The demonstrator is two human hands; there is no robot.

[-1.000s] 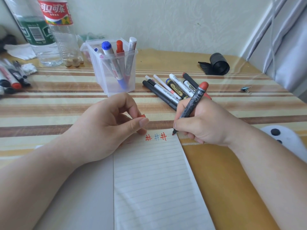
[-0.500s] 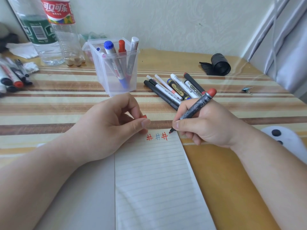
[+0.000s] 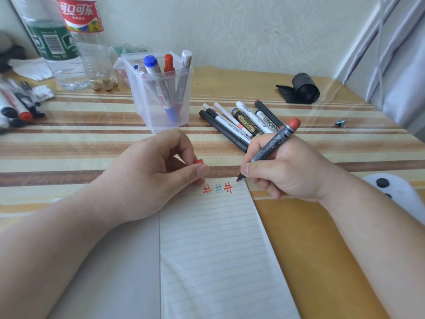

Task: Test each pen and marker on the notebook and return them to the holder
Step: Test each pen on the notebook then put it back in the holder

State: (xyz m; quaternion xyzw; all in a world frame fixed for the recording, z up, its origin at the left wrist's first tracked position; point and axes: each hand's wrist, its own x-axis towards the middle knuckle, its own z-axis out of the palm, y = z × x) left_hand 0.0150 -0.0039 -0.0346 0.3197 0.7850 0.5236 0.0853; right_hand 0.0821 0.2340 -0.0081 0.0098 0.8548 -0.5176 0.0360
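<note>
My right hand (image 3: 287,171) grips a dark marker with a red end (image 3: 273,143), its red tip at the top right corner of the lined notebook page (image 3: 216,245). Three small hash marks, red, blue and red (image 3: 218,188), sit on the page's top line. My left hand (image 3: 149,178) rests on the notebook's top left and pinches a red cap (image 3: 199,161) between thumb and fingers. A clear plastic holder (image 3: 161,95) behind my left hand contains several markers. Several more pens and markers (image 3: 241,120) lie on the table to the holder's right.
Two plastic bottles (image 3: 69,42) stand at the back left. Another group of markers (image 3: 16,107) lies at the left edge. A black roll (image 3: 303,88) sits at the back right, a binder clip (image 3: 342,123) farther right, and a white object (image 3: 395,192) by my right forearm.
My right hand has tilted the marker flatter and its tip has drifted slightly right and up, off the last red mark. My left hand has hardly moved.
</note>
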